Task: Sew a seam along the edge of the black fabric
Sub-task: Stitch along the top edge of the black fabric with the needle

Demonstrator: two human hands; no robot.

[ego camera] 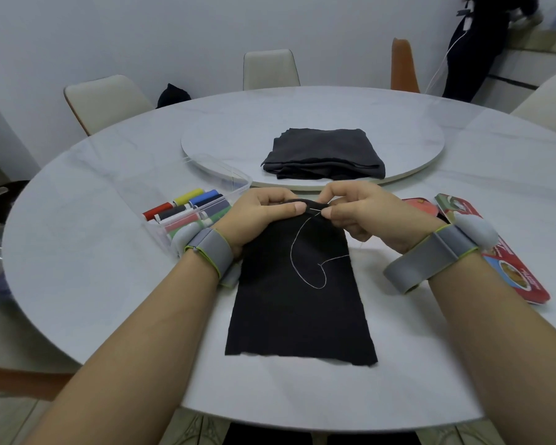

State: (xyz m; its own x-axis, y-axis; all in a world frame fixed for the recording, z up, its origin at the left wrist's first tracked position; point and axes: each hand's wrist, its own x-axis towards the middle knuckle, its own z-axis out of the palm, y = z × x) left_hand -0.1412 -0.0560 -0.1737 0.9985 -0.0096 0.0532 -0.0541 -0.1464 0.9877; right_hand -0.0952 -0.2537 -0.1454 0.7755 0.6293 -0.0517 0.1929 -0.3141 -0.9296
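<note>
A long piece of black fabric (299,309) lies on the white table, its far edge lifted between both hands. My left hand (260,216) pinches that far edge, thumb stretched along the top. My right hand (357,210) pinches a thin needle (315,209) that pokes through the fabric edge between the two thumbs. A white thread (305,258) runs from the needle and loops over the fabric's top face. Both wrists wear grey bands.
A clear box of coloured thread spools (190,210) stands just left of my left hand. A folded pile of dark fabric (325,155) sits on the turntable (206,146) behind. A red tin (507,261) lies under my right wrist. Chairs ring the table; a person stands at the far right.
</note>
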